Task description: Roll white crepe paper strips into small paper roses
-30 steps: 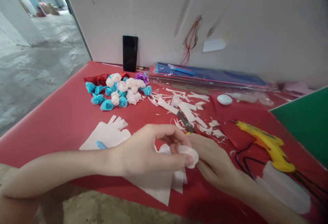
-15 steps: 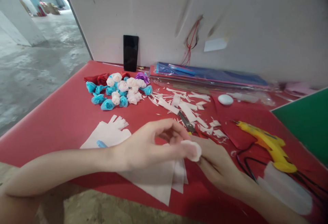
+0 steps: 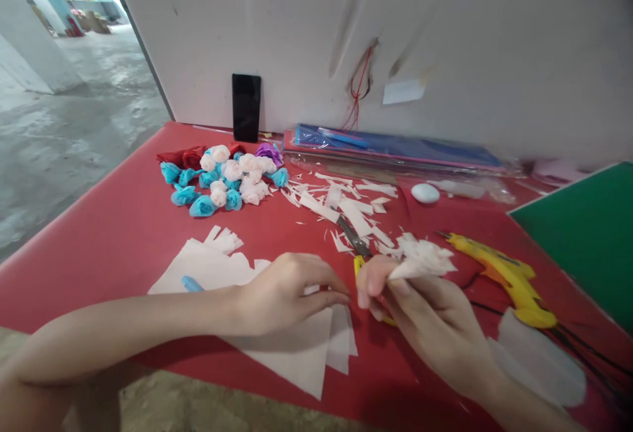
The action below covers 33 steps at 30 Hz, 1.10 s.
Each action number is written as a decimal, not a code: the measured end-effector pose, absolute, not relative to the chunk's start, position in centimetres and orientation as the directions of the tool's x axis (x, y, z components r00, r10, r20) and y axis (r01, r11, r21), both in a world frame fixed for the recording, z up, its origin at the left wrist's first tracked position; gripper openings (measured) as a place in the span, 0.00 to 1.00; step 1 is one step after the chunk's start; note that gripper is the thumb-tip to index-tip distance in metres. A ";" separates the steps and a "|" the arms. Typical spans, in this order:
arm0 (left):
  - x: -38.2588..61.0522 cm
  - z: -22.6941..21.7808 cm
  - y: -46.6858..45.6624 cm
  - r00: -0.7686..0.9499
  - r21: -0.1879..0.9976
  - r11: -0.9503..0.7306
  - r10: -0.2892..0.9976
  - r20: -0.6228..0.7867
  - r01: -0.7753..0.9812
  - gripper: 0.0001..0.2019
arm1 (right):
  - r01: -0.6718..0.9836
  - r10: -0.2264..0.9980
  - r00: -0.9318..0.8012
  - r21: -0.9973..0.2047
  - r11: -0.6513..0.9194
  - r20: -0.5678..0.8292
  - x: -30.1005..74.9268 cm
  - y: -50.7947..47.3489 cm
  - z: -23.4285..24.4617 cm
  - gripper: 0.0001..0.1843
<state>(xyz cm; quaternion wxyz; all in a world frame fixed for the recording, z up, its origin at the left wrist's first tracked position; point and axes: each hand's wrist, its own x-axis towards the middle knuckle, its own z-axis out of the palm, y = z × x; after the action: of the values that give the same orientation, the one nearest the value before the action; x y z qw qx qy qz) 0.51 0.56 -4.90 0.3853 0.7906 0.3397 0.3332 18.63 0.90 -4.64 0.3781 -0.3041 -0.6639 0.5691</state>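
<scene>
Pinched between the thumb and fingers of my right hand (image 3: 430, 326) is a white paper flower (image 3: 426, 257), its ruffled petals pointing up and right. My left hand (image 3: 291, 293) hovers just left of it, holding nothing, with a gap between its curved thumb and fingers. Beneath the left hand lie white paper sheets (image 3: 297, 359) and a light blue pen-like item (image 3: 190, 283), partly hidden by the forearm. Scissors (image 3: 352, 235) with yellow and dark handles rest behind the right hand, which covers part of them.
Finished paper roses (image 3: 217, 178) cluster at the back left. White paper scraps (image 3: 353, 208) litter the middle. On the right are a yellow glue gun (image 3: 504, 280) with its cord and a green board (image 3: 583, 234). A phone (image 3: 246, 107) leans on the wall.
My hands have moved apart. The right hand has turned and risen, and the flower now sits in its grip, petals outward. My left fingers have come off the flower. The view shifted slightly.
</scene>
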 end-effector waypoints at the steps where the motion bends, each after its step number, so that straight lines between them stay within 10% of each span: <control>1: 0.5 -4.8 0.6 0.543 0.844 -0.463 0.797 0.263 0.272 0.06 | -0.009 0.831 -0.536 -0.985 0.171 0.149 18.6 0.8 -4.7 0.12; 8: 0.1 -4.2 0.4 0.481 0.730 -0.616 0.757 0.443 0.297 0.08 | 0.088 0.839 -0.523 -0.970 0.225 0.147 18.6 0.6 -4.6 0.12; 17: -1.1 -2.1 0.5 0.488 0.070 -0.826 0.396 0.778 0.559 0.22 | 0.235 0.786 -0.564 -0.863 0.447 0.254 17.5 0.6 -3.6 0.14; 33: -1.3 -1.6 0.0 0.488 0.057 -0.826 0.385 0.783 0.560 0.16 | 0.262 0.727 -0.601 -0.778 0.572 0.332 17.4 0.5 -3.5 0.12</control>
<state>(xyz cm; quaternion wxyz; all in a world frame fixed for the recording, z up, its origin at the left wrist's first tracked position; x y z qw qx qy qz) -1.29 -0.03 -1.57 -0.1032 0.8564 0.2760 0.4240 17.37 0.49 -3.47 0.3304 -0.3006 -0.8226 0.3519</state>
